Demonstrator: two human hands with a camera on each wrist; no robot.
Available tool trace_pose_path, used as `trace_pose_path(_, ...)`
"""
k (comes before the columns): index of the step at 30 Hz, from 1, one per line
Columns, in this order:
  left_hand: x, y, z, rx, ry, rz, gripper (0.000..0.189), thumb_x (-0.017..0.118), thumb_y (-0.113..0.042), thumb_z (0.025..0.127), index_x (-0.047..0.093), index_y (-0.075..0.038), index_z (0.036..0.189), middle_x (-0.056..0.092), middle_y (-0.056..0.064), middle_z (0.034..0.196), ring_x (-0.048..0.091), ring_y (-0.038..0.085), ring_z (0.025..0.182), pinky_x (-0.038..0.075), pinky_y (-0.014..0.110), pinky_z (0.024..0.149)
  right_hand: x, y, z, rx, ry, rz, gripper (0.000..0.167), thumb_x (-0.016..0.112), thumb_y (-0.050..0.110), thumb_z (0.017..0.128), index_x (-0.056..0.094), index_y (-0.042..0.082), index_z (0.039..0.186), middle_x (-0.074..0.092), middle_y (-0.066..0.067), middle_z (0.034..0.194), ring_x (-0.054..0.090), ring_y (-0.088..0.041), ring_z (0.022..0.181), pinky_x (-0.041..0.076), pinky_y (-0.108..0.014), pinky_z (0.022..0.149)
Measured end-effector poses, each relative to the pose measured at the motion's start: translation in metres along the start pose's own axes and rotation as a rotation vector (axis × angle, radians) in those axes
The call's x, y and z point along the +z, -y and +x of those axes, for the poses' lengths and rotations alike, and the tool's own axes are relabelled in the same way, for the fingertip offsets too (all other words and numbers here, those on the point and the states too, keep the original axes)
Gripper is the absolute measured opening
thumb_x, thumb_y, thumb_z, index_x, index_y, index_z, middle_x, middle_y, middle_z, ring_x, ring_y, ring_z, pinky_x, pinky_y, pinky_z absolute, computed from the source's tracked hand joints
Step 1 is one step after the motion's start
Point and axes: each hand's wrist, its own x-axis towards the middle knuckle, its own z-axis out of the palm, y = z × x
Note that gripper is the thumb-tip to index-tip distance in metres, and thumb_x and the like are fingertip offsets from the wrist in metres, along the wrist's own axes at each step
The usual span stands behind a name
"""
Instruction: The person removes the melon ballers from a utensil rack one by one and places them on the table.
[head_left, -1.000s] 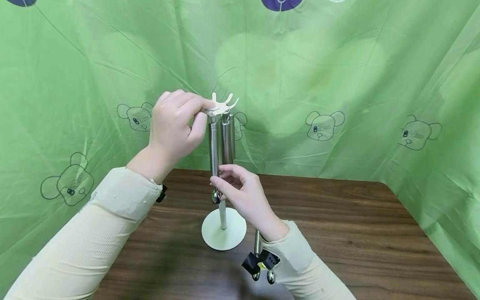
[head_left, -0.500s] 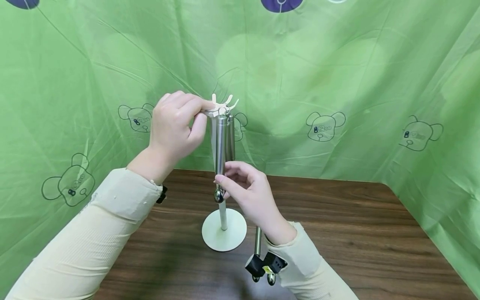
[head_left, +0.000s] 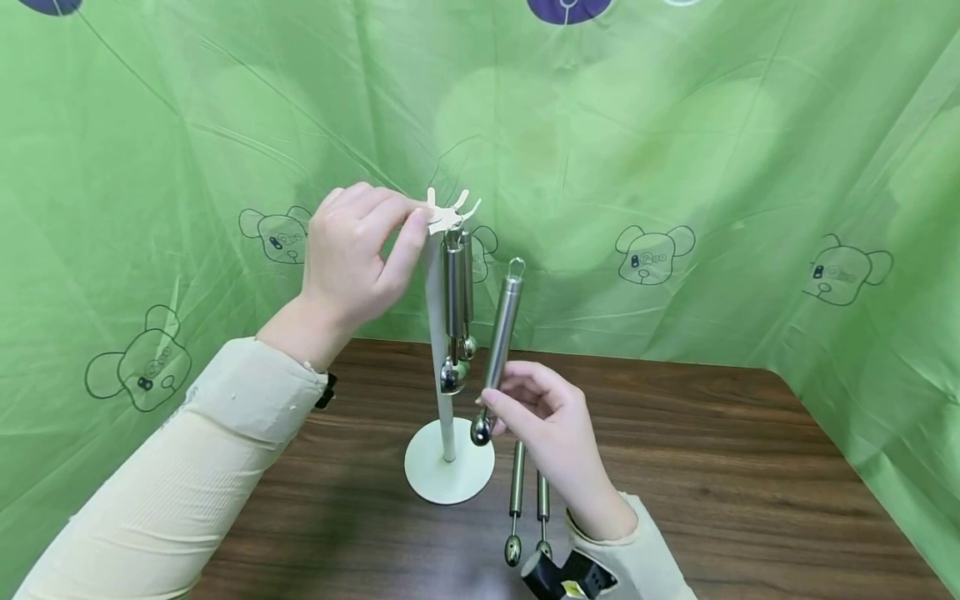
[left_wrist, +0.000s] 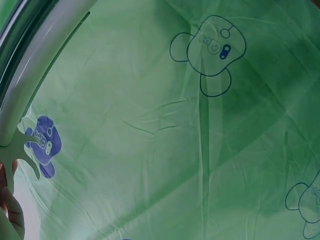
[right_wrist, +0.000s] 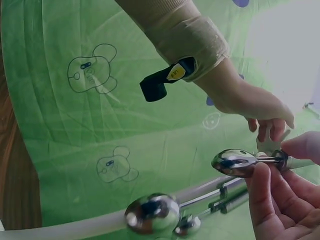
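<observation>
My left hand [head_left: 356,250] pinches the white hook top [head_left: 447,218] of an upright utensil stand; the hook top also shows at the left edge of the left wrist view. My right hand [head_left: 551,425] grips a steel melon baller [head_left: 506,321] low on its tubular handle, near the neck. It stands tilted, hanging loop up and small oval bowl [right_wrist: 232,163] down, right of the stand and apart from the hooks. Several hooks show bare. Two similar steel scoops [head_left: 454,292] hang from the hook top, their round bowls level with mid post.
The stand's round white base [head_left: 431,479] rests on the dark wooden table [head_left: 675,450]. Two more steel scoops [head_left: 517,479] lie on the table right of the base, partly under my right forearm. A green patterned cloth [head_left: 570,167] encloses the back and sides.
The melon baller in my right hand has come away from the hook top, moving right and down. My left hand stays on the hook top. More of the scoops on the table now shows.
</observation>
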Motion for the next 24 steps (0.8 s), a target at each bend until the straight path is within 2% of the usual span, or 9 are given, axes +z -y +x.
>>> trace_pose_path(6,0.001,-0.001,0.0,0.0,-0.008,-0.002,0.038,0.047,-0.028,0.095,0.074,-0.004,0.083,0.074,0.011,0.08,0.059,0.028,0.067,0.041,0.039,0.06,-0.013,-0.011,-0.017,0.028,-0.008,-0.007,0.021,0.066,-0.004,0.086,0.061,-0.012,0.105,0.069,0.009,0.081,0.063,-0.007,0.06,0.058,-0.029,0.058)
trace_pose_path(15,0.003,0.0,0.0,-0.008,-0.03,-0.017,0.038,0.047,-0.027,0.094,0.074,-0.003,0.082,0.075,0.012,0.082,0.06,0.029,0.067,0.044,0.04,0.061,-0.031,-0.029,-0.034,0.097,-0.08,-0.044,0.018,0.067,-0.005,0.085,0.061,-0.012,0.101,0.066,0.006,0.075,0.065,-0.011,0.059,0.057,-0.03,0.061)
trace_pose_path(24,0.005,0.0,-0.001,-0.015,-0.041,-0.019,0.038,0.045,-0.026,0.094,0.073,-0.003,0.08,0.075,0.012,0.082,0.06,0.029,0.068,0.048,0.04,0.061,-0.041,-0.047,-0.045,0.113,-0.104,0.004,0.02,0.065,-0.01,0.084,0.057,-0.017,0.101,0.066,0.004,0.076,0.064,-0.007,0.059,0.057,-0.028,0.057)
